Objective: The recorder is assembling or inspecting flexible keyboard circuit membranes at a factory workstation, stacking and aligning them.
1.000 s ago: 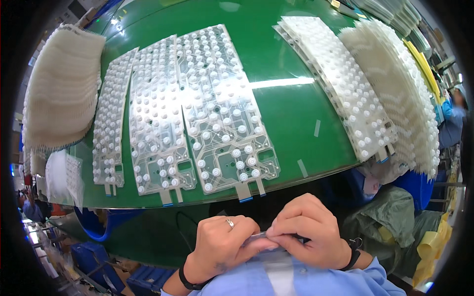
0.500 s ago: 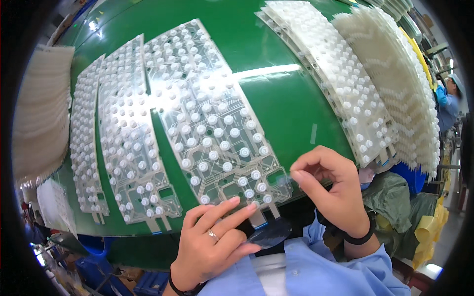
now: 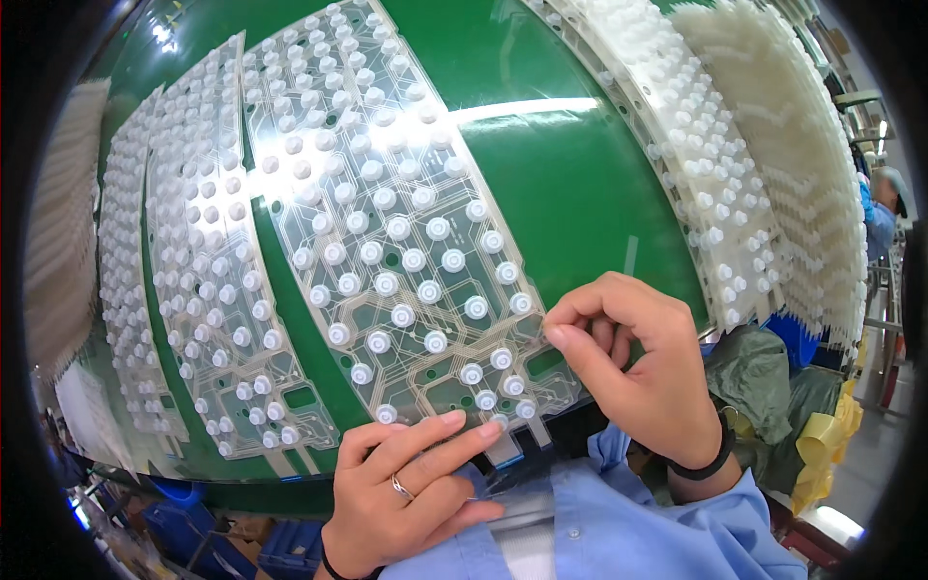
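A clear keyboard membrane sheet (image 3: 413,259) with printed traces and rows of white rubber domes lies flat before me. My left hand (image 3: 411,488), a ring on one finger, has its fingers stretched out, their tips resting on the sheet's near edge beside the flat connector tail (image 3: 504,450). My right hand (image 3: 633,362) is closed in a pinch at the sheet's right edge, thumb against forefinger. Whatever lies between those fingertips is too small or too clear to make out. Two similar membrane sheets, a nearer one (image 3: 215,290) and a farther one (image 3: 130,290), lie to the left.
Several membrane sheets stand in a fanned stack (image 3: 793,164) at the right, beside a lower pile (image 3: 701,155). Another stack (image 3: 63,222) is at the left. A small clear strip (image 3: 631,256) lies on the green table (image 3: 570,213). A co-worker (image 3: 882,208) is at the far right.
My view has shifted nearer the middle sheet. My right hand has come down and left onto the sheet's edge, still pinched. The left hand keeps its place on the near edge.
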`<state>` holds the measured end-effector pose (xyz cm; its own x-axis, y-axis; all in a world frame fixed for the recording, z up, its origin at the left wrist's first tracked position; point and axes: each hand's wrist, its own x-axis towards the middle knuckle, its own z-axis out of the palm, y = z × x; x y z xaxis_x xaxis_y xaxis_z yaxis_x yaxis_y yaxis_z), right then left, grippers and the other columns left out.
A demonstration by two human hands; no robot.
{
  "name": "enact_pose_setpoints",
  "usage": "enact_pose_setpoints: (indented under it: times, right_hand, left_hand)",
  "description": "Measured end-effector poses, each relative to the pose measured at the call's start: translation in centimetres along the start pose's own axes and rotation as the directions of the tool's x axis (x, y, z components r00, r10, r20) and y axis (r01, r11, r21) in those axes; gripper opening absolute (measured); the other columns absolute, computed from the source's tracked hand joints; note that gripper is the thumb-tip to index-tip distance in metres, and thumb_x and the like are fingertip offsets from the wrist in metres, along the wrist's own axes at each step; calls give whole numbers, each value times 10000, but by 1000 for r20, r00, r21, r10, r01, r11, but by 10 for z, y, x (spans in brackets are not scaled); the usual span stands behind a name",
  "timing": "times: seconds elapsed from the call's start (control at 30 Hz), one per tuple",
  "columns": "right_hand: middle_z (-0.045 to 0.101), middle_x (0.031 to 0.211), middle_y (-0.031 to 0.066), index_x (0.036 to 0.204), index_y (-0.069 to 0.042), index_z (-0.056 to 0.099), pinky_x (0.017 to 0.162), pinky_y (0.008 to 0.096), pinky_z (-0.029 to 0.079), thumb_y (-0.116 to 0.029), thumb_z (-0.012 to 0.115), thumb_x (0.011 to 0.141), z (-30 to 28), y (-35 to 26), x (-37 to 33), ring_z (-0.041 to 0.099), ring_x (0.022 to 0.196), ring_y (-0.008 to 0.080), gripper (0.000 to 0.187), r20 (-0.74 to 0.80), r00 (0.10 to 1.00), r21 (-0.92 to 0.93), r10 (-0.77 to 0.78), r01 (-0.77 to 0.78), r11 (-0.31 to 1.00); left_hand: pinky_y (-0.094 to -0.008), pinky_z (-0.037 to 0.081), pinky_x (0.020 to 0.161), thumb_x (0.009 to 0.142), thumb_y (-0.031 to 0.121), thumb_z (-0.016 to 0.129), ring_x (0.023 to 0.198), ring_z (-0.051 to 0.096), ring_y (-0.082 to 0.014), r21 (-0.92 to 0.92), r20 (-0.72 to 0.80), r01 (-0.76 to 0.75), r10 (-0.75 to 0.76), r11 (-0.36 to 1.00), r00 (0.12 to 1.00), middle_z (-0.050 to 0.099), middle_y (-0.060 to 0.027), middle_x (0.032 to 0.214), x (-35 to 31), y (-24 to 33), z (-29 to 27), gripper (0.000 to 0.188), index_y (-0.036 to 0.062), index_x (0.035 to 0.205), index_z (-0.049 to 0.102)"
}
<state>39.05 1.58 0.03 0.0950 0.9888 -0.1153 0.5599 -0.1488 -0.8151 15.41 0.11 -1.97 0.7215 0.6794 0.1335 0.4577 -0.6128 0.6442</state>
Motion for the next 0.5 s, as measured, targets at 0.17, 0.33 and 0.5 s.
enact_pose_setpoints:
  times: [0.17, 0.33, 0.5]
  right_hand:
    - [635, 743, 54, 849, -45, 661, 494, 264, 404, -12, 689, 812, 0, 0, 0, 528, 529, 140, 57, 0, 1000, -18, -4, 4, 1000]
    - [632, 740, 53, 852, -45, 661, 494, 264, 402, -11, 690, 811, 0, 1, 0, 523, 526, 140, 61, -4, 1000, -17, -6, 5, 1000]
    - [632, 743, 53, 855, -48, 661, 492, 265, 401, -10, 689, 810, 0, 2, 1, 523, 527, 139, 64, -1, 1000, -25, -11, 11, 1000]
  left_hand:
    - [-353, 410, 829, 762, 490, 726, 1107, 617, -226, -1, -5, 6, -6, 1000, 1000, 711, 23, 1150, 1, 1, -1, 406, 169, 648, 505]
    - [-355, 406, 819, 770, 500, 717, 1098, 621, -224, -2, -7, 4, -4, 1000, 1000, 715, 26, 1137, 1, 0, 0, 414, 172, 638, 503]
    - [-351, 401, 813, 779, 508, 707, 1093, 623, -222, 7, -14, -1, 1, 1000, 1000, 716, 28, 1134, 0, -1, 1, 420, 174, 632, 499]
